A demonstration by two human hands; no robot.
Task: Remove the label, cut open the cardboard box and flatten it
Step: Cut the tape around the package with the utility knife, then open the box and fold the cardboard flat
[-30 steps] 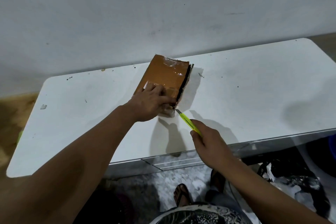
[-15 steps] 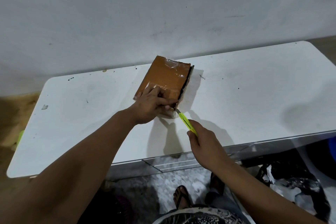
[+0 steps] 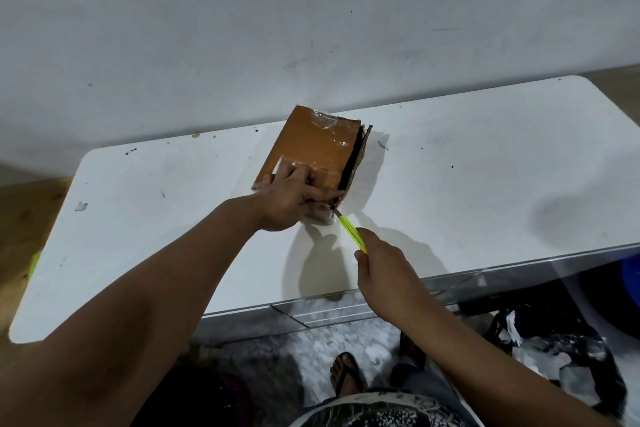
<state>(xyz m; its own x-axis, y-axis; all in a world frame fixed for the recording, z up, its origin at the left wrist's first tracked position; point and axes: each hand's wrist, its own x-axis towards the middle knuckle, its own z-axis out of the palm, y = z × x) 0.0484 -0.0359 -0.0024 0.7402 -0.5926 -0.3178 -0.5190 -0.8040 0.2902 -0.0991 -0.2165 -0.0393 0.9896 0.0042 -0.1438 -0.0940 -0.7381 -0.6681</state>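
Brown cardboard box (image 3: 311,149), flat and rectangular, glossy crinkled tape on top, lies on white table (image 3: 485,156) near the wall. Dark slit open along its right edge. Left hand (image 3: 294,196) presses flat on the box's near end, fingers together. Right hand (image 3: 384,267) grips yellow utility knife (image 3: 349,227), blade touching the box's near right corner.

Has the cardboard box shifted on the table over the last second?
No. The cardboard box keeps its place by the table's far edge, pinned by the left hand; only the camera moved.
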